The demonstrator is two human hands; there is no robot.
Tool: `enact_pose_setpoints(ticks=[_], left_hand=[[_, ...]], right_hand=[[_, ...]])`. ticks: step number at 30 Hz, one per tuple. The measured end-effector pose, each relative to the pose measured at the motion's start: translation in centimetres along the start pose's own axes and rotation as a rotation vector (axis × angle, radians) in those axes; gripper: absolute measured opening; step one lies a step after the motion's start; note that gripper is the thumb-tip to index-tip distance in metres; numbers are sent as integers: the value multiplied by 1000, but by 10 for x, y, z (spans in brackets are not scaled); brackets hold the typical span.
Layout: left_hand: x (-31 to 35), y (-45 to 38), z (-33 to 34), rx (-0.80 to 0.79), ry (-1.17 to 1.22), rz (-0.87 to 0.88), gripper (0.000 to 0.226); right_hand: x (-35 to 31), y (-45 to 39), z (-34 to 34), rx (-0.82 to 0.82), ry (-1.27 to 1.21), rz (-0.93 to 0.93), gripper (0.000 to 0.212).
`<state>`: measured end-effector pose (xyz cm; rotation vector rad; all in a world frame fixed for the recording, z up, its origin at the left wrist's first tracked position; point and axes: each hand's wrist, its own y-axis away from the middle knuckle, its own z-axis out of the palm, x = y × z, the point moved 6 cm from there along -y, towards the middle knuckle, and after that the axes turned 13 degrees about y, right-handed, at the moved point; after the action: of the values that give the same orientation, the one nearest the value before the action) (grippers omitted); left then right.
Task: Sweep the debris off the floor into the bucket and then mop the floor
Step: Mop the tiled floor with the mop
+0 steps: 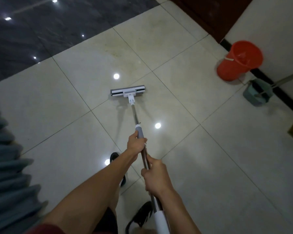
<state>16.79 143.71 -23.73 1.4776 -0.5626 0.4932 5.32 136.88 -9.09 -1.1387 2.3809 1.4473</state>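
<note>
A flat mop with a grey-and-white head (pixel 128 93) lies on the pale tiled floor (pixel 210 157) ahead of me. Its metal handle (pixel 135 115) runs back toward me. My left hand (pixel 136 144) grips the handle at its grey collar. Lower down the same handle, my right hand (pixel 155 178) grips the steel part just above the white end section. An orange bucket (pixel 238 61) stands upright by the white wall at the right, well away from the mop head.
A grey-green dustpan (pixel 256 95) with a long handle leans by the wall beside the bucket. Dark glossy tiles (pixel 41 31) cover the far left. Blue-grey pleated fabric (pixel 5 174) hangs along the left edge. My dark shoes (pixel 140 215) stand below the handle.
</note>
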Motion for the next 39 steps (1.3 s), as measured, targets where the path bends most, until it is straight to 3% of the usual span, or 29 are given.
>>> enact_pose_setpoints(ticks=[9, 16, 19, 25, 34, 39], left_hand=[[-88, 93, 25, -8, -4, -45, 72], [-115, 98, 29, 1, 1, -38, 59], [-111, 84, 28, 24, 27, -54, 61], [-72, 50, 31, 30, 51, -48, 55], [48, -71, 30, 12, 139, -76, 61], [119, -149, 20, 10, 149, -111, 35]], right_hand=[[89, 88, 11, -4, 5, -29, 68], [114, 84, 22, -10, 31, -21, 55], [112, 68, 23, -2, 16, -12, 40], [84, 24, 12, 46, 3, 9, 39], [-18, -105, -28, 71, 32, 3, 28], [-92, -178, -49, 77, 81, -4, 34]])
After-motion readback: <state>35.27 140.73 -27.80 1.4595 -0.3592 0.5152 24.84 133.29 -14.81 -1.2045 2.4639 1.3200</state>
